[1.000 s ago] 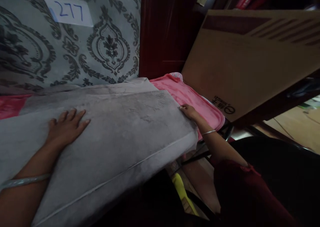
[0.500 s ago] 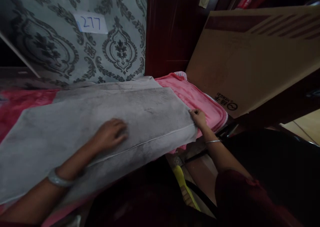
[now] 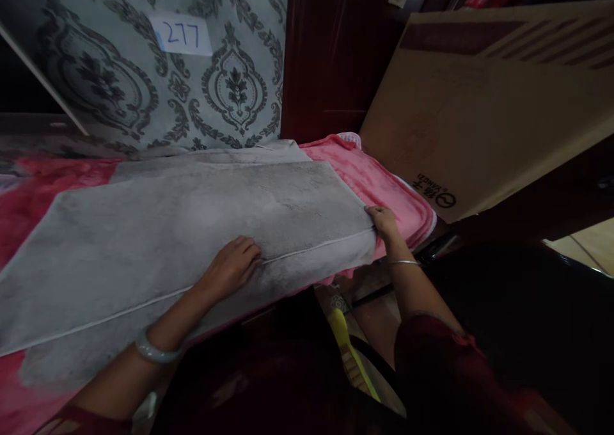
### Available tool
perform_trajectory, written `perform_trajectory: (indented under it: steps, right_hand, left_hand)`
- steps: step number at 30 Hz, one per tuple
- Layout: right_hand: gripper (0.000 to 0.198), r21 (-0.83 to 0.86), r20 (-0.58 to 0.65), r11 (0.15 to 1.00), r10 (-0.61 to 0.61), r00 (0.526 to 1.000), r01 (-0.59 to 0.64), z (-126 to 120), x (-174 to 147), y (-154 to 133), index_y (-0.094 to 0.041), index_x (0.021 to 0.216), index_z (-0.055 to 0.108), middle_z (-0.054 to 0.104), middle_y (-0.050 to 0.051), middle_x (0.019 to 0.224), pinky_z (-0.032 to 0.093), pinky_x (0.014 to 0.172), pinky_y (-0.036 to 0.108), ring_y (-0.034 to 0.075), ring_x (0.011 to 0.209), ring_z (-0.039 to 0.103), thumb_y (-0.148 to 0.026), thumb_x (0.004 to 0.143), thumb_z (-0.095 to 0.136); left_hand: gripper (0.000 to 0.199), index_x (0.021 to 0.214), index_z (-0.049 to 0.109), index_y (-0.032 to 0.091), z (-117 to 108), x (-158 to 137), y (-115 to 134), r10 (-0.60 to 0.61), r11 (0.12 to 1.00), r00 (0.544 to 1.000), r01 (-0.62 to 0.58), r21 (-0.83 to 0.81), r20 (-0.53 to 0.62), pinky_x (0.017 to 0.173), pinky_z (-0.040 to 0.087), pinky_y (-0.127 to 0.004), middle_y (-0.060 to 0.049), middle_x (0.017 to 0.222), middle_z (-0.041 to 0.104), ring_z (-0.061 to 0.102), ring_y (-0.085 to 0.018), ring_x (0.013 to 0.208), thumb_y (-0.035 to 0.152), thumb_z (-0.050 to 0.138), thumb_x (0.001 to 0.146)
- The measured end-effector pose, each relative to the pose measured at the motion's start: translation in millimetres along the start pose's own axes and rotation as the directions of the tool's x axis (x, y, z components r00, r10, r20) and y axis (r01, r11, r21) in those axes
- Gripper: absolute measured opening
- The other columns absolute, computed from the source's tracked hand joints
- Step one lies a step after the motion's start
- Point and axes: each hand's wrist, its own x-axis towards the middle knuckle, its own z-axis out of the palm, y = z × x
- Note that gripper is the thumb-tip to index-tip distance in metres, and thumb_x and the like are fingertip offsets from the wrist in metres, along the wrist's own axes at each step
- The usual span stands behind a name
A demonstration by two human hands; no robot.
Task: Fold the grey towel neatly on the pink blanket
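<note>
A long piece of grey plush cloth (image 3: pixel 201 211) lies lengthwise in front of me, with a raised pale seam running along its near side. At this seam, near the middle, my left hand (image 3: pixel 233 265) lies with its fingers curled together on the cloth; the fingertips are partly hidden. My right hand (image 3: pixel 382 221) is closed on the cloth's right end, thumb and fingers pinching the edge by the seam. Under the grey cloth spreads a pink plush blanket (image 3: pixel 378 176), which shows at the right end, the left end and along the near edge.
Behind the cloth stands a patterned wall (image 3: pixel 182 102) bearing a paper (image 3: pixel 185 34) marked 277. A large cardboard box (image 3: pixel 480 115) leans at the right, beside a dark red door (image 3: pixel 326 57). Below are a yellow-handled brush (image 3: pixel 341 332) and a black seat (image 3: pixel 518 313).
My left hand has moved right and slightly forward along the cloth to the seam, its fingers now still. My right hand keeps its hold at the right end. The view has shifted slightly.
</note>
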Motion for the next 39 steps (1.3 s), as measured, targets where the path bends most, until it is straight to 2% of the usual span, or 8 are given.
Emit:
perform_trajectory:
  steps: [5, 12, 19, 21, 24, 29, 34, 39]
  right_hand:
    - [0.030, 0.033, -0.012, 0.999, 0.009, 1.000, -0.009, -3, 1, 4, -0.018, 0.061, 0.059, 0.046, -0.004, 0.053, 0.034, 0.051, 0.026, 0.012, 0.054, 0.040, -0.048, 0.065, 0.058]
    - [0.024, -0.052, -0.051, 0.998, -0.026, 0.998, 0.023, -6, -9, 0, -0.017, 0.057, 0.061, 0.049, -0.002, 0.053, 0.037, 0.056, 0.028, 0.016, 0.058, 0.047, -0.040, 0.064, 0.056]
    - [0.036, -0.252, -0.117, 0.953, -0.206, 0.972, 0.171, -7, -15, -3, -0.010, 0.085, 0.073, 0.068, 0.014, 0.079, 0.049, 0.078, 0.043, 0.029, 0.079, 0.060, -0.035, 0.072, 0.051]
    - [0.048, -0.399, -0.136, 0.855, -0.411, 0.901, 0.330, 1, -22, -11, -0.008, 0.108, 0.072, 0.070, 0.022, 0.104, 0.047, 0.090, 0.051, 0.034, 0.099, 0.061, -0.038, 0.082, 0.046]
    - [0.058, -0.501, 0.039, 0.653, -0.638, 0.769, 0.568, 23, -41, -30, -0.013, 0.137, 0.059, 0.057, 0.021, 0.140, 0.041, 0.103, 0.056, 0.037, 0.128, 0.050, -0.046, 0.094, 0.039]
    - [0.058, -0.511, 0.443, 0.432, -0.608, 0.658, 0.743, 57, -77, -41, -0.029, 0.152, 0.044, 0.045, 0.009, 0.156, 0.037, 0.108, 0.062, 0.035, 0.142, 0.040, -0.051, 0.100, 0.031]
    - [0.059, -0.501, 0.491, 0.462, -0.545, 0.680, 0.732, 59, -82, -21, -0.028, 0.152, 0.045, 0.048, 0.007, 0.154, 0.039, 0.110, 0.061, 0.034, 0.142, 0.042, -0.052, 0.102, 0.025]
    - [0.060, -0.389, 0.426, 0.527, -0.625, 0.655, 0.756, 57, -88, -18, -0.022, 0.147, 0.052, 0.054, 0.013, 0.148, 0.039, 0.110, 0.061, 0.035, 0.140, 0.045, -0.053, 0.101, 0.028]
  left_hand:
    - [0.023, 0.082, 0.057, 0.018, 1, -4, 6, 0.099, 0.989, 0.991, -0.088, 0.115, -0.090, 0.068, 0.041, -0.031, -0.004, 0.078, 0.056, 0.051, -0.019, 0.076, 0.014, 0.043, 0.100]
    - [0.024, 0.081, 0.059, 0.017, 1, -5, 13, 0.097, 0.980, 0.995, -0.097, 0.173, 0.008, 0.065, 0.039, -0.030, -0.004, 0.078, 0.058, 0.051, -0.018, 0.075, 0.007, 0.044, 0.096]
    - [0.026, 0.104, 0.067, 0.019, -26, -23, 3, -0.081, 0.993, 0.996, 0.083, -0.086, 0.024, 0.079, 0.051, -0.033, -0.008, 0.099, 0.068, 0.061, -0.020, 0.092, 0.024, 0.042, 0.100]
    - [0.035, 0.124, 0.064, 0.018, -42, -37, -12, -0.289, 0.957, 0.957, 0.289, -0.025, 0.007, 0.095, 0.050, -0.040, -0.013, 0.120, 0.067, 0.061, -0.024, 0.112, 0.027, 0.040, 0.100]
    - [0.057, 0.149, 0.046, 0.014, -61, -60, -30, -0.584, 0.802, 0.811, 0.570, 0.179, 0.033, 0.114, 0.035, -0.056, -0.020, 0.154, 0.045, 0.039, -0.036, 0.143, 0.038, 0.047, 0.097]
    - [0.065, 0.156, 0.036, 0.023, -65, -94, -24, -0.740, 0.670, 0.639, 0.670, 0.319, 0.211, 0.117, 0.020, -0.068, -0.015, 0.165, 0.027, 0.019, -0.040, 0.153, 0.052, 0.044, 0.098]
    - [0.063, 0.156, 0.037, 0.024, -67, -130, -10, -0.650, 0.757, 0.732, 0.602, 0.255, 0.204, 0.121, 0.021, -0.062, -0.014, 0.165, 0.027, 0.022, -0.034, 0.153, 0.052, 0.043, 0.099]
    - [0.047, 0.142, 0.054, 0.022, -85, -168, -22, -0.562, 0.827, 0.820, 0.558, 0.064, 0.107, 0.117, 0.038, -0.052, -0.013, 0.153, 0.049, 0.044, -0.025, 0.143, 0.041, 0.039, 0.103]
